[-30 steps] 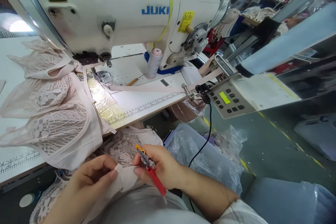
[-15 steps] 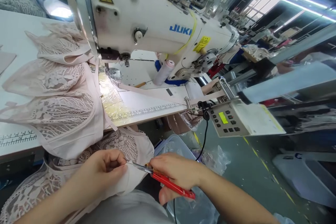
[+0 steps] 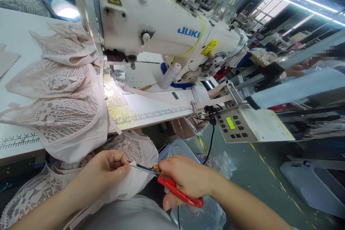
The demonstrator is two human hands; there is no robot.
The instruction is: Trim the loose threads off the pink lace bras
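My left hand [image 3: 111, 167] is closed in a pinch on the edge of a pale pink lace bra [image 3: 134, 181], which hangs over my lap. My right hand [image 3: 185, 178] grips red-handled scissors [image 3: 180, 193], their blades pointing left. The blade tips meet the fabric edge right beside my left fingertips. A small orange piece shows by my right index finger; what it is I cannot make out. More of the lace garment [image 3: 74, 115] lies in folds on the sewing table [image 3: 151, 113], to the left of the needle area.
A white sewing machine [image 3: 159, 25] stands over the table, with a thread cone [image 3: 170, 75] under its arm. At right are a control box [image 3: 231, 127] and a tape feeder [image 3: 233, 91]. A clear plastic bin [image 3: 185, 147] stands below the table edge.
The scissors have tilted slightly and shifted a little right, and their red handles look a bit farther apart. My left hand keeps its pinch. The view has shifted slightly.
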